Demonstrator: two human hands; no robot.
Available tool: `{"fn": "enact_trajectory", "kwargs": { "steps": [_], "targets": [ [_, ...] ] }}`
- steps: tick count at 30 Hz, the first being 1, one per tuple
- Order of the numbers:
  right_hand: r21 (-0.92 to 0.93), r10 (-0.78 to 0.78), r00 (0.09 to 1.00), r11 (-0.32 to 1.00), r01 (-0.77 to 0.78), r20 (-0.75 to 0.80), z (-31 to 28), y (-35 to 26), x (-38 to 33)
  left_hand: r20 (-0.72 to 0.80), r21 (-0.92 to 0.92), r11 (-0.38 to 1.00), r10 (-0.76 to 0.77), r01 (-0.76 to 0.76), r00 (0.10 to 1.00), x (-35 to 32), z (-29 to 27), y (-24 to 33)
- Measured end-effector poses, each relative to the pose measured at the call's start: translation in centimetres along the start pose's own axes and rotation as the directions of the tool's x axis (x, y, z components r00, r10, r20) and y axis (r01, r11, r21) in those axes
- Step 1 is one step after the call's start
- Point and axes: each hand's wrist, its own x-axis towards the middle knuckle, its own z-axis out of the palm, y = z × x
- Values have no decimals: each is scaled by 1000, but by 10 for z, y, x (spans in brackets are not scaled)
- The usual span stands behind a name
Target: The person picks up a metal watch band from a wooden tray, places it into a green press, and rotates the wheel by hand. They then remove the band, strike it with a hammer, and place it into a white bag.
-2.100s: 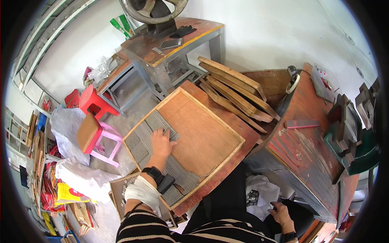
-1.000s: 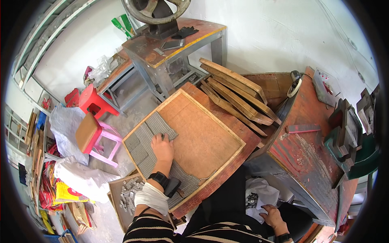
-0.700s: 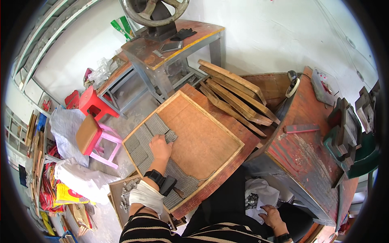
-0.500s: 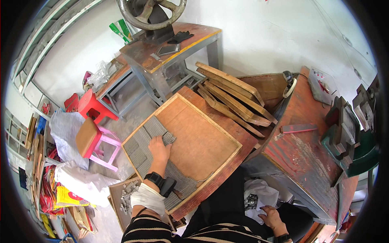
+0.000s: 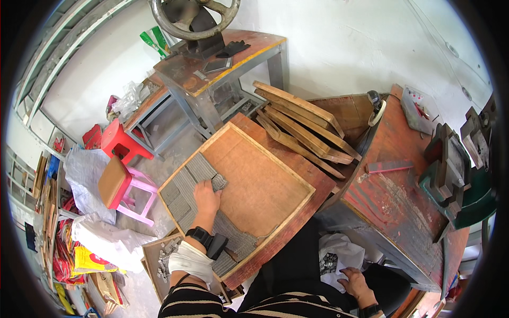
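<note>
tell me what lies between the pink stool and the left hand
In the head view: a patch of floor, then the wooden tray's rim and grey strips.

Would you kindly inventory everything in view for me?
Tray: one, light wood, centre
Strips: many, grey, tray's left side
Near table: one, red-brown, under tray
Box: one, brown, below tray, lower left
Metal bits: many, grey, in box
Pink stool: one, pink and brown, left
Red stool: one, red, behind pink stool
Far table: one, red-brown top, upper middle
Wheel: one, grey, above far table
Boards: several, brown, beyond tray's right
Right table: one, red-grey, right
Bar: one, red, on right table
Machine: one, green and grey, far right
White bag: one, white, lower right
Yellow bag: one, yellow, lower left
Left hand: one, bare, on strips
Right hand: one, bare, beside white bag
</note>
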Motion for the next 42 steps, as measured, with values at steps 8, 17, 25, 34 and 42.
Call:
{"fn": "enact_trajectory", "kwargs": {
  "steps": [8,17,25,34,42],
  "targets": [
    [25,-38,999,999,38,-18,4,3,4,297,254,967,-66,-12,952,14,-20,16],
    [12,-33,999,999,33,-16,-15,-1,-13,386,53,988,115,-147,915,3,-12,24],
    [-33,-364,841,923,384,-399,-153,-75,-43,345,-201,977,5,68,939,16,-9,-12],
    [-53,133,500,939,-339,-856,-248,40,-110,342,-856,512,667,-73,662,1,-113,297],
    [-157,-69,454,975,-160,-888,-255,12,-101,197,-662,149,980,-734,21,-91,-103,469]
  ]
}}
